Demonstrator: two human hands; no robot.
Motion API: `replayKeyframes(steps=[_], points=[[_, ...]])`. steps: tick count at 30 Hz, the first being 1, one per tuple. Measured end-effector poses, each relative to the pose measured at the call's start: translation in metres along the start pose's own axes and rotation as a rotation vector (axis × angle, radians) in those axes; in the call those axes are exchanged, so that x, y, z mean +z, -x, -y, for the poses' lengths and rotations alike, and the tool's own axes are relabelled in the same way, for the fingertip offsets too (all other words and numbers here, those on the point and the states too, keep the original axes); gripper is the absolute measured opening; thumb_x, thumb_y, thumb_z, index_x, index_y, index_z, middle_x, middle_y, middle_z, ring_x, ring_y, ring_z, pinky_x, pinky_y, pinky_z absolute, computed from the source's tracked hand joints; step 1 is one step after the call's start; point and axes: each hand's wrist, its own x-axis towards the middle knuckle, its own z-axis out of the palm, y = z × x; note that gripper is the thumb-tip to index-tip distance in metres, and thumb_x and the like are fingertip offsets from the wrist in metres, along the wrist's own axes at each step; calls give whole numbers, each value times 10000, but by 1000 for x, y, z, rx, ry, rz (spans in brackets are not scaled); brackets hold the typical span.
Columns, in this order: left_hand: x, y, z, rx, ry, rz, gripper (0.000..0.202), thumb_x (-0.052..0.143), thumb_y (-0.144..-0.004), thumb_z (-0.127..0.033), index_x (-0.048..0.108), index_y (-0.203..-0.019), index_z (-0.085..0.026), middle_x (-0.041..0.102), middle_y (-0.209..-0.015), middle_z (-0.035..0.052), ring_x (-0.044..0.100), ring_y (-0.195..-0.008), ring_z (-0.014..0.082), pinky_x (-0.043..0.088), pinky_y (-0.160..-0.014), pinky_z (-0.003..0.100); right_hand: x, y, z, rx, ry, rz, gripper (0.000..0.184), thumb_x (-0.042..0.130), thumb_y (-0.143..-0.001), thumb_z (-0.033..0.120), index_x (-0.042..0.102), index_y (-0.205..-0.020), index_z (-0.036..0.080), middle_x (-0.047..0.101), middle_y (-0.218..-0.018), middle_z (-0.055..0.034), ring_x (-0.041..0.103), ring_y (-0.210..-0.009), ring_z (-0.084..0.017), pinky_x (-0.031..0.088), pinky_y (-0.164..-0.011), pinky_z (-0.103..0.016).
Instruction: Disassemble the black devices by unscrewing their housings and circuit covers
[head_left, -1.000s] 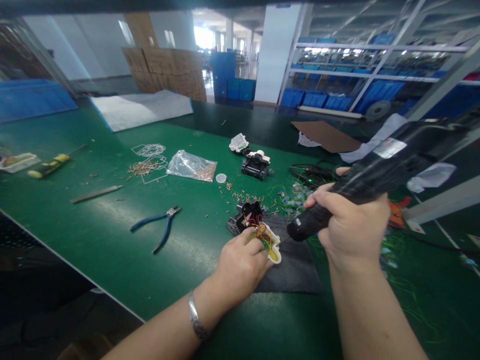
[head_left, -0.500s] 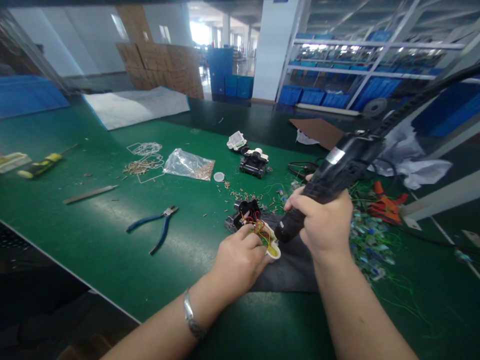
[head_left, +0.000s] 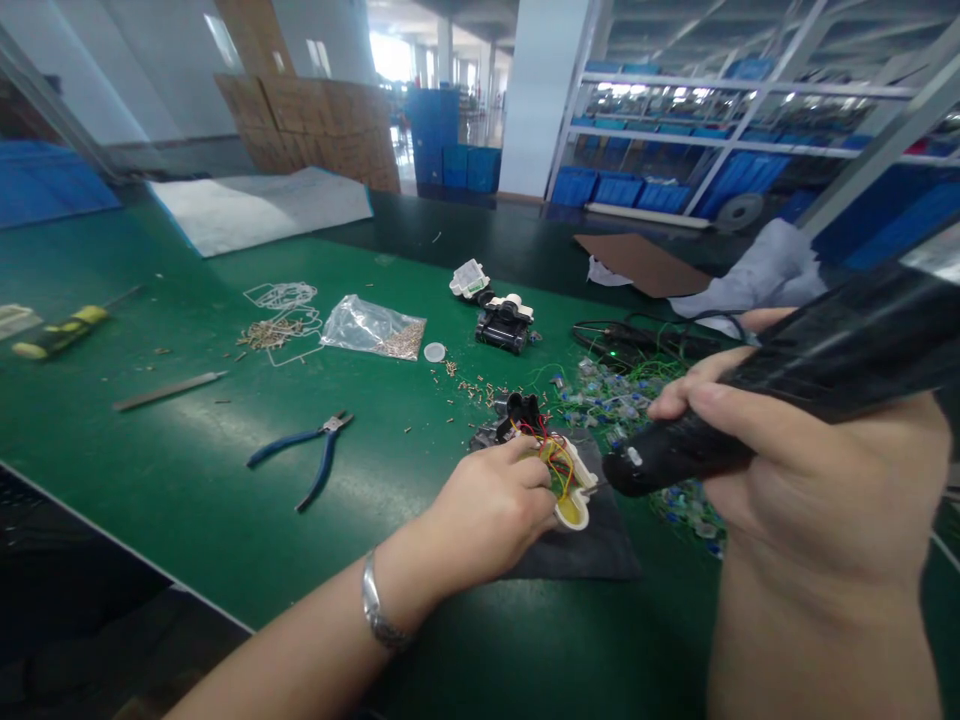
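Note:
My left hand (head_left: 499, 500) is closed on a white plastic housing (head_left: 583, 462) with red and yellow wires inside. A black part (head_left: 523, 412) joins its far side, and both rest on a dark cloth (head_left: 600, 552). In my right hand (head_left: 795, 440) is a black electric screwdriver (head_left: 690, 455), tilted, its handle running up and out of view at the right. Its thin bit reaches to the housing's right edge; whether it sits on a screw I cannot tell. Beyond lie loose brass-coloured screws or pins (head_left: 480, 390) and a second black-and-white unit (head_left: 504, 325).
Blue-handled pliers (head_left: 324, 455), a file (head_left: 169, 390) and a yellow-black screwdriver (head_left: 67, 330) lie to the left. A clear bag (head_left: 375, 328) of small brass pieces lies mid-table near a round white cap (head_left: 435, 352). Green-wired parts (head_left: 611, 395) are heaped at right.
The electric screwdriver has swung lower and rightward, looming closer to the camera with my right hand. My left hand and the housing have shifted slightly right.

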Motion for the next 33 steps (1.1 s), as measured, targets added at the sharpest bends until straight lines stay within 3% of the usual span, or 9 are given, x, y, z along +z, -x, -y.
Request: replayKeyframes(steps=[9, 15, 22, 27, 31, 33], points=[[-30, -7, 9, 116, -112, 92, 244, 426, -840, -203, 593, -672, -144, 582, -742, 51, 521, -872, 184, 462, -808, 331, -7, -2, 4, -35, -100, -226, 228, 588, -543, 52, 544, -749, 139, 543, -513, 19, 519, -426, -184, 456, -457, -329], [-30, -6, 0, 191, -127, 153, 206, 439, -814, -153, 581, -664, -150, 598, -743, 51, 513, -892, 199, 466, -787, 326, -11, 1, 8, 123, -73, -82, 287, 620, -531, 100, 529, -795, 167, 535, -510, 24, 521, -446, -176, 451, -485, -315], [-25, -2, 1, 181, -116, 154, 182, 441, -790, -118, 564, -660, -151, 605, -718, 32, 533, -843, 190, 461, -800, 341, -7, 3, 8, 121, -25, -183, 330, 639, -517, 81, 498, -799, 177, 541, -502, 37, 526, -436, -178, 452, -500, -315], [-28, -4, 2, 190, -93, 136, 196, 438, -790, -114, 574, -655, -157, 615, -701, 46, 545, -840, 183, 451, -809, 322, -13, 0, 3, 221, -90, -230, 354, 642, -485, 110, 487, -797, 171, 532, -484, 36, 521, -429, -178, 445, -480, -307], [-27, -4, 2, 216, -81, 166, 180, 463, -782, -119, 572, -643, -154, 619, -696, 46, 553, -845, 186, 447, -822, 322, -6, 1, 5, 232, -78, -97, 375, 645, -491, 105, 492, -829, 162, 547, -506, 27, 520, -428, -167, 442, -482, -295], [-25, -1, 4, 194, -75, 180, 180, 473, -779, -121, 572, -633, -154, 617, -680, 48, 555, -867, 192, 441, -842, 329, -5, -1, 9, 204, -101, -108, 357, 645, -505, 113, 495, -826, 158, 544, -517, 25, 520, -435, -167, 447, -480, -304]])
